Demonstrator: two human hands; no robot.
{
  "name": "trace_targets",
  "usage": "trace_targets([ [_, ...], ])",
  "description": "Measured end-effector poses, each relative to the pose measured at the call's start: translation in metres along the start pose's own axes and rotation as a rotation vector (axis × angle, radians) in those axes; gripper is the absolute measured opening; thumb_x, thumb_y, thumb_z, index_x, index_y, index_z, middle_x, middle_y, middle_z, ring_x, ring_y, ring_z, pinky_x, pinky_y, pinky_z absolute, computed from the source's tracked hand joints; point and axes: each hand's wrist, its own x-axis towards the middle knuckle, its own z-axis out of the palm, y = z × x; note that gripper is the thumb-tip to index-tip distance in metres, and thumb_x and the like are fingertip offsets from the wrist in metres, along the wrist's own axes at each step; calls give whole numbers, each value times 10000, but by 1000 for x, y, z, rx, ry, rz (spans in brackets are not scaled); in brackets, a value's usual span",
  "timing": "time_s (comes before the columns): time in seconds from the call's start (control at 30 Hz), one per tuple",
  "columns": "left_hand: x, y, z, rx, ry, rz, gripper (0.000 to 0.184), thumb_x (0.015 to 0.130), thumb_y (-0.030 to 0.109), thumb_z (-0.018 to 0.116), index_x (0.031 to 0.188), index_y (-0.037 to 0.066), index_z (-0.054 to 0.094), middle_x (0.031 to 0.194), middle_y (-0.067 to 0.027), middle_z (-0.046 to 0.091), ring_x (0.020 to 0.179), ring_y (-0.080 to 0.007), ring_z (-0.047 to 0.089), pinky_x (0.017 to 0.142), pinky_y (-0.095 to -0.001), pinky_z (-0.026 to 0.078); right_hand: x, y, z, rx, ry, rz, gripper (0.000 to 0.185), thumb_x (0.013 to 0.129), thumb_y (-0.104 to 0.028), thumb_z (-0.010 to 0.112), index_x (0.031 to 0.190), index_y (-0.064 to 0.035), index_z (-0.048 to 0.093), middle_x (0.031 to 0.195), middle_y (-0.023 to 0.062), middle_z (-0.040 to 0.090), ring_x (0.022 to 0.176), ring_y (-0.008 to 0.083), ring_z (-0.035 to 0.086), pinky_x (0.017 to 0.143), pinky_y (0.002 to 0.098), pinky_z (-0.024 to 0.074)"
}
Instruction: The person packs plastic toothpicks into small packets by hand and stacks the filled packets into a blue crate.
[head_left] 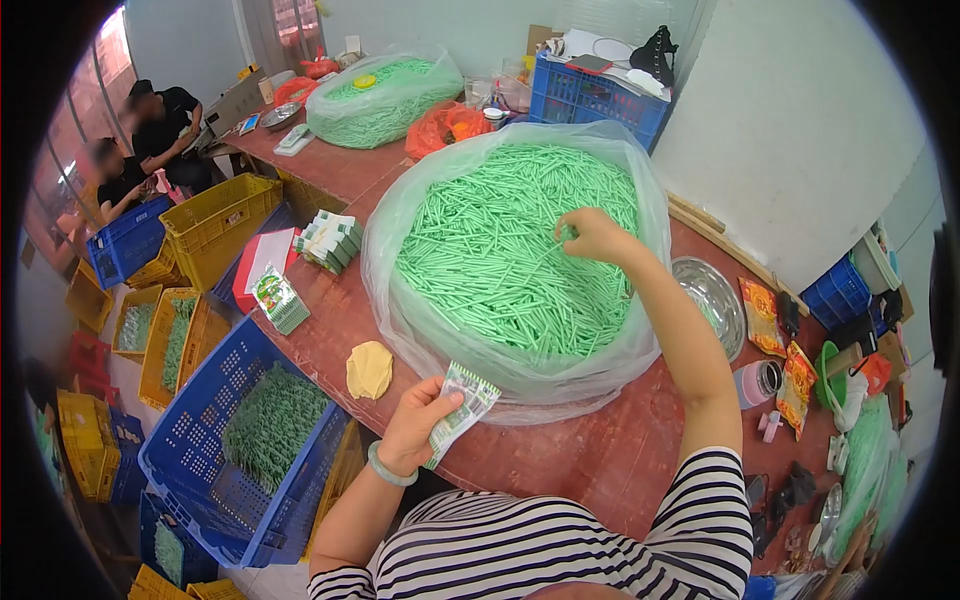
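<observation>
My left hand [412,425] pinches a small white-and-green printed packet [465,408] near the table's front edge. A big clear plastic bag [390,310] stands open on the table, heaped with thin light-green sticks [510,270]. Over the right part of the heap, my right hand [592,236] has its fingers curled together; whether a stick is between them is hidden. To the left lie a stack of printed packets [280,300] and several banded bundles of packets [330,240]. A folded yellow cloth [369,370] rests close to my left hand.
A blue crate [240,430] with filled packets stands left of the red table [560,460]. A metal bowl [735,310], orange packets [762,318] and a tumbler [757,382] are at right. Behind sits another bag of sticks [380,115]. Two people [165,130] sit at far left.
</observation>
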Motion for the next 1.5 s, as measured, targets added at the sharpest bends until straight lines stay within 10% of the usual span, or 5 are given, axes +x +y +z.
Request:
trace_targets([
  [0.17,29,20,18,83,-21,119,155,927,17,588,1076,-14,615,1034,-75,682,892,-112,653,785,-250,535,-13,5,-7,771,176,58,172,764,-83,695,930,-36,685,623,8,555,556,101,506,529,268,413],
  [0.5,94,40,50,287,-49,250,123,922,95,637,1012,20,598,953,-17,648,845,-66,590,761,-233,490,-9,20,29,521,188,7,127,763,-114,701,878,-67,673,586,1,531,531,78,483,514,265,390],
  [0.93,134,54,68,399,-84,239,99,906,102,656,962,35,609,887,5,641,767,-42,567,686,-208,463,-10,30,19,1417,196,175,151,810,-29,669,951,-66,630,756,-1,605,588,52,541,489,192,397],
  [1.2,182,66,78,927,-51,508,87,866,117,697,897,43,664,835,32,609,736,-38,516,654,-211,413,-11,-7,21,1176,78,39,124,825,-56,686,946,-41,664,753,3,613,580,64,527,518,210,415],
  [1.5,182,88,75,788,-92,400,80,887,104,682,854,39,650,776,48,590,700,-18,487,626,-197,395,-19,-6,-9,1382,392,16,186,824,-87,749,966,-8,659,739,11,608,575,56,528,461,186,382],
])
